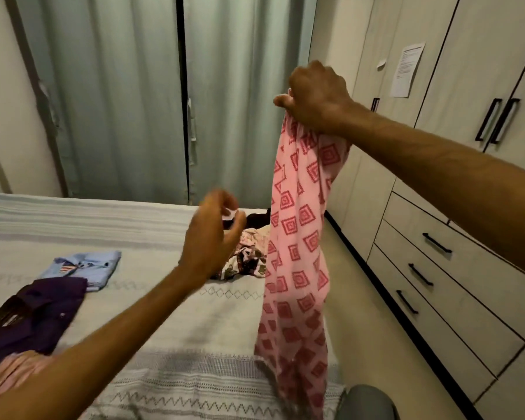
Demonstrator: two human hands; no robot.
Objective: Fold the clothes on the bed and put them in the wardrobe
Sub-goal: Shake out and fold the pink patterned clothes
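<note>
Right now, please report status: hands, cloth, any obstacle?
Right hand grips pink patterned cloth, hanging over bed edge. Left hand open, empty. Unfolded pile behind. Wardrobe doors closed.

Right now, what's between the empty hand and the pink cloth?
A crumpled floral garment on the bed, seen from the head camera, behind the left hand and pink cloth.

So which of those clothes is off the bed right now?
The pink patterned cloth, hanging from the right hand. The blue shirt, purple shirt and floral heap all lie on the bed.
</note>
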